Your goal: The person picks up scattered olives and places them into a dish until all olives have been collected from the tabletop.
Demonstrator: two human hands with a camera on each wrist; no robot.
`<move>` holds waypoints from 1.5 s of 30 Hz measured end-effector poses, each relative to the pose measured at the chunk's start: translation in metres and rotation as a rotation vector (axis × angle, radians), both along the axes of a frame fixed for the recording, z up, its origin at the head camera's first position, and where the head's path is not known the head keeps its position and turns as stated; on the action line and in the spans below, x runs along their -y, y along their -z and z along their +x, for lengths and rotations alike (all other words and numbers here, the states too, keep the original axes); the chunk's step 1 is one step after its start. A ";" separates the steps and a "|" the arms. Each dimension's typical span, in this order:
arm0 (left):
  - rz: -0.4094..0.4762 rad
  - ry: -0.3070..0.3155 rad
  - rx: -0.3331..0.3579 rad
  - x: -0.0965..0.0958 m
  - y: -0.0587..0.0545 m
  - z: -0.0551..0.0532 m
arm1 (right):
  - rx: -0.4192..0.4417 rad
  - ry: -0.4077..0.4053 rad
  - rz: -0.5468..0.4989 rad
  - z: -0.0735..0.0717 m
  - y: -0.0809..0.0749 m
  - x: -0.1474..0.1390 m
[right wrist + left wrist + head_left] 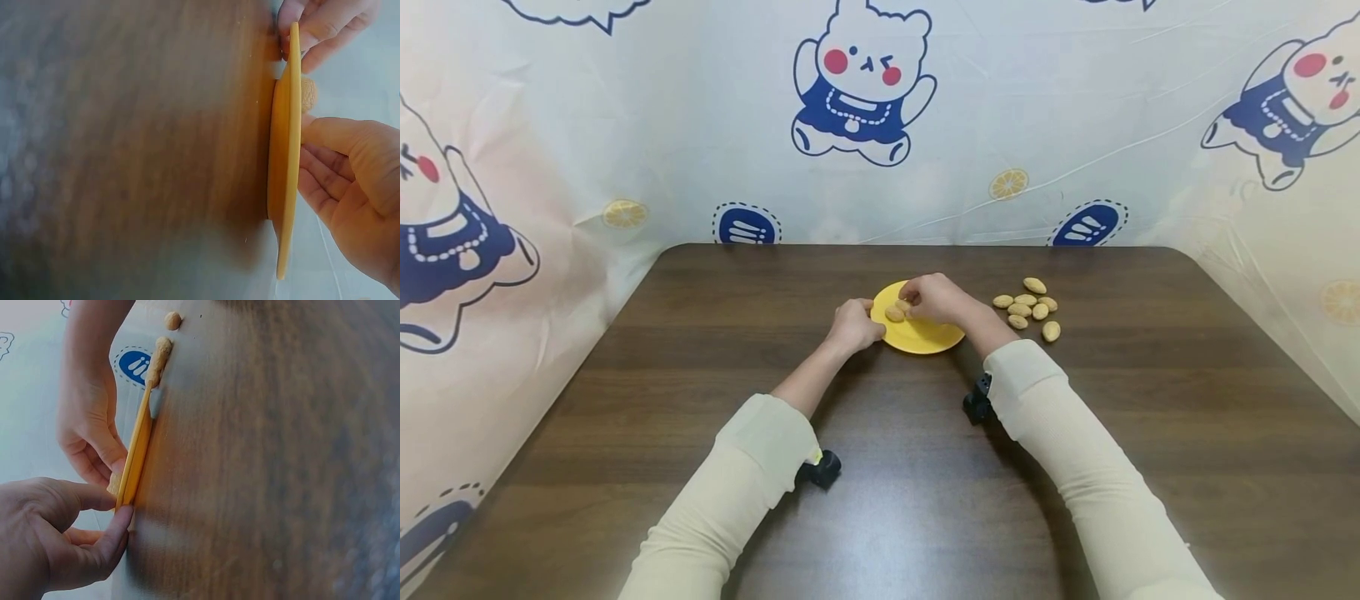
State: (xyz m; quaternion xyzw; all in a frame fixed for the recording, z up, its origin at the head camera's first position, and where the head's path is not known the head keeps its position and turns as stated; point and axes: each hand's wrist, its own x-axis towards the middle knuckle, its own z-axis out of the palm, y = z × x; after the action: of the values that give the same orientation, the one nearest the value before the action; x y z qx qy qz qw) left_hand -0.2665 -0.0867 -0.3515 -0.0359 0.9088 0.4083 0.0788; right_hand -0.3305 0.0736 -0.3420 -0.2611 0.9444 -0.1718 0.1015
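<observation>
A round yellow plate (925, 340) lies on the table, seen edge-on in both wrist views. My left hand (854, 326) grips its left rim; in the left wrist view the thumb and fingers pinch the edge from above and below. Over the plate, my right hand (937, 298) has its fingers curled down at the left part, pinching what looks like an almond in its shell, mostly hidden by the fingertips. Another tan shelled almond (894, 314) rests on the plate right beside those fingertips; its pitted surface shows in the right wrist view (309, 95).
Several more shelled almonds (1020, 310) lie loosely grouped on the brown wooden table (700, 375), right of the plate and beyond the right forearm. A patterned cloth (700, 125) with cartoon figures hangs behind the table's far edge. Both wrists carry small black cameras (977, 400).
</observation>
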 end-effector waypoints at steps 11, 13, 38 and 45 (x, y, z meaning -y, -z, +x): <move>-0.001 -0.002 -0.002 -0.001 0.001 0.000 | -0.030 0.004 0.007 0.002 -0.009 -0.014; 0.004 -0.002 0.001 -0.002 0.001 0.000 | -0.043 0.003 0.011 0.001 -0.010 -0.019; 0.000 0.002 -0.007 -0.002 0.000 0.001 | -0.004 0.194 -0.128 -0.005 -0.026 -0.083; 0.007 -0.002 0.003 -0.003 0.000 0.002 | -0.037 0.241 -0.109 -0.011 -0.020 -0.104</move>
State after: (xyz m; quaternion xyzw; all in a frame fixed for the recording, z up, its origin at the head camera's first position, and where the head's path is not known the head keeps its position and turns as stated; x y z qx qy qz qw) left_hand -0.2649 -0.0841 -0.3512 -0.0373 0.9072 0.4113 0.0800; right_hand -0.3413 0.1772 -0.3219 -0.1538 0.9600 -0.2291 0.0484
